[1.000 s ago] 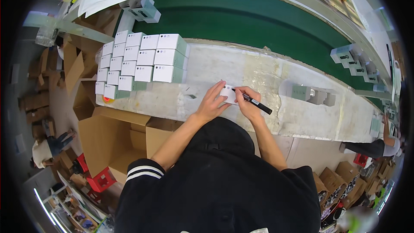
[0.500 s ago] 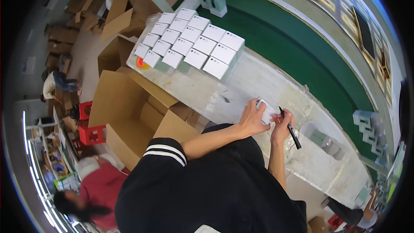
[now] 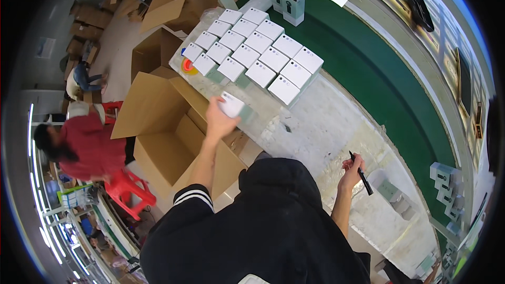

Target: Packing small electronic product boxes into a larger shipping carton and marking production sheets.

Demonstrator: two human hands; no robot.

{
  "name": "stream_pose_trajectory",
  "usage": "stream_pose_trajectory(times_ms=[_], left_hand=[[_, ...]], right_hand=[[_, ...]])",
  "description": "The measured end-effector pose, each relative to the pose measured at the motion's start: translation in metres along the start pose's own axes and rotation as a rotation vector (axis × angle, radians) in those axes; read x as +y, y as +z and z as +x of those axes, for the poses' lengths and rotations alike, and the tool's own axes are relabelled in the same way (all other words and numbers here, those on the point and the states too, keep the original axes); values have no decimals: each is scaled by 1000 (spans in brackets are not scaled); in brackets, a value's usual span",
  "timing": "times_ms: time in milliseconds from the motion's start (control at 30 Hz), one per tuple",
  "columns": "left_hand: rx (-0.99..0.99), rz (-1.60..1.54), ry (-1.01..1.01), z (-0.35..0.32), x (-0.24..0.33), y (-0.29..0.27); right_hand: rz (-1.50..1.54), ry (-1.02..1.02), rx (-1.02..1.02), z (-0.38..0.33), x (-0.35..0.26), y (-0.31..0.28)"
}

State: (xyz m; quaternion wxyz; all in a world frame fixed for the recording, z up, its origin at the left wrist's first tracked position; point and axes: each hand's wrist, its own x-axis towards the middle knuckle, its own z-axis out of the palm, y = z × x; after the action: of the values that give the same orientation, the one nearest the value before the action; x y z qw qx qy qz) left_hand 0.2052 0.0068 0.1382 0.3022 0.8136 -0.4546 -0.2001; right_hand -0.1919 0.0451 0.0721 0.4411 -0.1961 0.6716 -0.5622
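My left hand grips a small white box with a pale green side, held over the table's left edge just in front of the stacked rows. Those rows are several matching white boxes, standing close together with their white tops up. Farther right, my right hand holds a black marker pen above the worktable. A clear packet with pale green boxes lies to the right of that hand.
A large open carton stands against the table's left side, with another open carton beyond it. A green conveyor belt runs along the far side. At left are a person in red and a red stool.
My left hand has carried the white box away from my right hand, leftward toward the rows. My right hand still holds the marker. The person in red has moved farther up in view.
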Motion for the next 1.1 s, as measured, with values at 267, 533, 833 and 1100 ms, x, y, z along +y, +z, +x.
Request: stream_pose_trajectory(times_ms=[267,533,833,1100], left_hand=[[456,-351,179,66,-70,28],[103,-1476,-463,86,-143,72],[574,-506,-127,77,-48,27],[-36,-236,577,201,122,51]], right_hand=[[-56,-22,-61,-1,8,14],[-132,31,-76,-4,32,6],[-261,39,40,3,30,2],[-195,43,148,3,3,18]])
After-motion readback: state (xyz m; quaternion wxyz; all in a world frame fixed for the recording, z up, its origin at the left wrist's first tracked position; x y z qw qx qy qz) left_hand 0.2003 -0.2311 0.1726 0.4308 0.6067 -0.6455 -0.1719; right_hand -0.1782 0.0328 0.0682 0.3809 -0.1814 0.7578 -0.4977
